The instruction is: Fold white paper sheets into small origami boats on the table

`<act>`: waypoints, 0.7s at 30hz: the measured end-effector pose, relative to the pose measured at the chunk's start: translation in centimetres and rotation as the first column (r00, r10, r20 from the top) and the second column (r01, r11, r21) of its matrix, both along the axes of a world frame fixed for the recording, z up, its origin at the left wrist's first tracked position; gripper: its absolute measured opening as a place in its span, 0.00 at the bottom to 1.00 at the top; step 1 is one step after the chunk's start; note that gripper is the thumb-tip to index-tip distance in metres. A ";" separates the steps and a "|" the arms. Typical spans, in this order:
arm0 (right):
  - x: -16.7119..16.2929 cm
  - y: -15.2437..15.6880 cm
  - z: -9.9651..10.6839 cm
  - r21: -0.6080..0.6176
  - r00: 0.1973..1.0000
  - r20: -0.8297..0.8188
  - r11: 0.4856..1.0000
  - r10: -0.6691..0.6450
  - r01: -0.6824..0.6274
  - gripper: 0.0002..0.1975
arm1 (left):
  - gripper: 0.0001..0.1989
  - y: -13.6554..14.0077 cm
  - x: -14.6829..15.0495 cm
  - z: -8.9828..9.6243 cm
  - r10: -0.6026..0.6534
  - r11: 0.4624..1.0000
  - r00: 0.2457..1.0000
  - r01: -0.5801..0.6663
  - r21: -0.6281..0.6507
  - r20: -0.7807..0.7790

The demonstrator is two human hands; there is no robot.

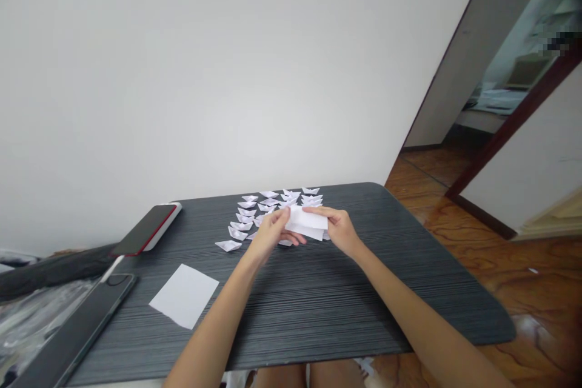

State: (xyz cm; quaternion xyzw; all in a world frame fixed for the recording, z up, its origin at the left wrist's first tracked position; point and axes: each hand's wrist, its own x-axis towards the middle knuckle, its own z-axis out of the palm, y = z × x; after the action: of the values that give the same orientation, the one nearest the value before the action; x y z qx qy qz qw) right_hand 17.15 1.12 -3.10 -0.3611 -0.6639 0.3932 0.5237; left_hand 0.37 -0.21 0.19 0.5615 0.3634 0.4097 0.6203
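Between both hands, above the table, is a folded sheet of white paper (307, 222). My left hand (275, 231) grips its left end, thumb on top and fingers curled beneath. My right hand (340, 227) pinches the right end, with the index finger stretched along the top edge. A lower layer of the sheet hangs slightly apart from the upper one. Behind and beside the hands stand several small white paper boats (240, 226) in rows, some partly hidden by my hands. To the left of my left forearm lies a flat square of white paper (185, 295).
The dark wood-grain table (364, 309) meets a white wall at the back. At its left edge lie a dark device with a red edge (150, 229) and a long black phone-like device (86, 327). Right of the table are a wooden floor (477, 242) and a doorway.
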 end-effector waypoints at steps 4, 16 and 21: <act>0.4 -0.7 0.4 0.106 0.976 0.210 0.991 0.061 -0.085 0.18 | 0.23 -0.1 0.0 -1.3 0.105 0.988 0.994 -0.102 0.113 -0.025; 0.0 -1.5 1.0 -0.029 0.970 0.206 0.992 0.126 -0.123 0.10 | 0.20 -1.2 -0.5 -2.2 0.156 0.903 0.923 0.012 0.430 -0.353; -0.2 -1.4 0.4 -0.053 0.994 0.074 0.996 0.077 -0.074 0.05 | 0.16 -1.6 -0.1 -2.4 0.209 0.891 0.942 -0.073 0.449 -0.263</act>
State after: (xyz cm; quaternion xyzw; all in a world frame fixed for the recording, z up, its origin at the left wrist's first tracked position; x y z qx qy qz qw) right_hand 16.95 -0.26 -2.68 -0.3635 -0.6863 0.4155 0.4736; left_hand 0.28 -1.76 -2.24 0.7132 0.3946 0.4332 0.3848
